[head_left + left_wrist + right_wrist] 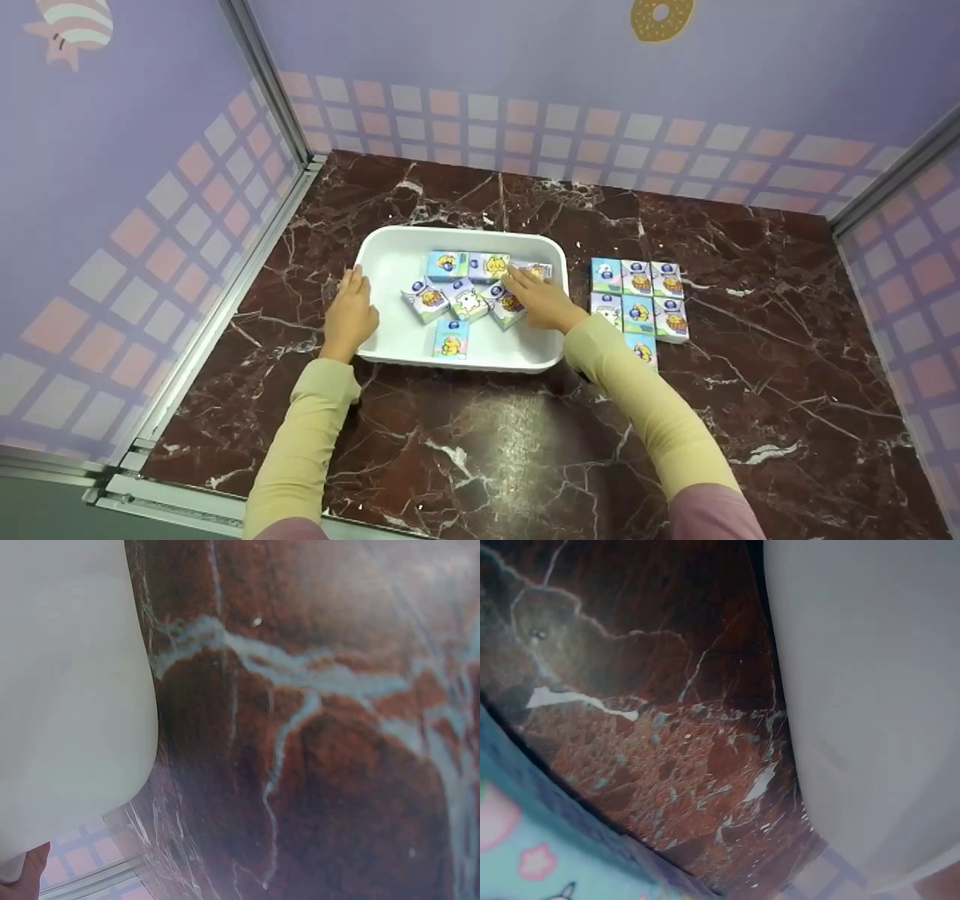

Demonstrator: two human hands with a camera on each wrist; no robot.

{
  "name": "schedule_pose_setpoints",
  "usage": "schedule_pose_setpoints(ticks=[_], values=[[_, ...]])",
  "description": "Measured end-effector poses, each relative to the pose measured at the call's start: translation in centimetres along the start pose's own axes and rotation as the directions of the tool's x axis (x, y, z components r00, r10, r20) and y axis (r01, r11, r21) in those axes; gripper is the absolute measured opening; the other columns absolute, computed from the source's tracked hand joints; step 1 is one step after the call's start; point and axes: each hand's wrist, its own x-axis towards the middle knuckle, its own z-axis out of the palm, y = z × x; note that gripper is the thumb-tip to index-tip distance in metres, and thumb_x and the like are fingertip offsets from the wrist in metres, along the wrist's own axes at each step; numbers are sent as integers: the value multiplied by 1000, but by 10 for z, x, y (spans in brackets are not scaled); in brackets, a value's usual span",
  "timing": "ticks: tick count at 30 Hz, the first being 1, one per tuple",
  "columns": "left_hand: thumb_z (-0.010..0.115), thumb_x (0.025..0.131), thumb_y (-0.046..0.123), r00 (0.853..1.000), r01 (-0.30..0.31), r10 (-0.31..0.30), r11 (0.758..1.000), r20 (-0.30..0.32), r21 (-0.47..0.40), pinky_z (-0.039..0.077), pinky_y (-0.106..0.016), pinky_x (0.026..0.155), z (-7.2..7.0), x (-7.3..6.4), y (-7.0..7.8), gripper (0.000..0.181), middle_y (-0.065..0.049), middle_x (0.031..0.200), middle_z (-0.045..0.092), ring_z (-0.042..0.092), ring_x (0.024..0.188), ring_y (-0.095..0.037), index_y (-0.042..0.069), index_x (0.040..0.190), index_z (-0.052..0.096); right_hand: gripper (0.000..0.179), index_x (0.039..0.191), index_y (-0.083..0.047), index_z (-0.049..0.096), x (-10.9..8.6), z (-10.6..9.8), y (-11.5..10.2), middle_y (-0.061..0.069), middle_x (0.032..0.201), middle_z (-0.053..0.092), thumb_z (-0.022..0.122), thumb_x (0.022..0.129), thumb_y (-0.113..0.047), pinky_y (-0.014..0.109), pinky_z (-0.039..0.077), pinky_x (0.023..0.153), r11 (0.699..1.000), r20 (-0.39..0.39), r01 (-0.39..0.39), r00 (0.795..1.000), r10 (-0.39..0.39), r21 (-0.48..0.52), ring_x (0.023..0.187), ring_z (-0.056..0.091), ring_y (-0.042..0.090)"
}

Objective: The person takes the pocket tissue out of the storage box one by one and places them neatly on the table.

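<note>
A white plastic tub [390, 262] holds several small cartoon-printed packs [452, 341] that look like pocket tissues. At the tub's left side my left hand [351, 319] grips the rim. In the left wrist view a bit of that hand [27, 874] shows at the tub's corner. My right hand [547, 301] reaches over the right rim, its extended fingers on the packs at the upper right. It partly covers a tilted pack [504, 304] and the pack at the end of the back row [537, 268].
Right of the tub, several similar packs [637, 313] lie in rows on the dark red marble table [480, 442]; the right sleeve covers part of one. Purple panels [480, 45] with a checkered print enclose the back and sides. In the right wrist view a blue pack [547, 847] lies close by.
</note>
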Motion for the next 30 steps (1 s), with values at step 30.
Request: schedule_pose_setpoints(ticks=[30], values=[[50,73,1,1000,8,-8,1000,1,-3,30,-48,103,1,-1,0,51,-20,141,31,25,131,-36,-12,122,45,79,138,0,26,8,5,-18,17,141,28,65,71,-15,53,23,105,995,47,29,999,-24,-98,133,21,31]])
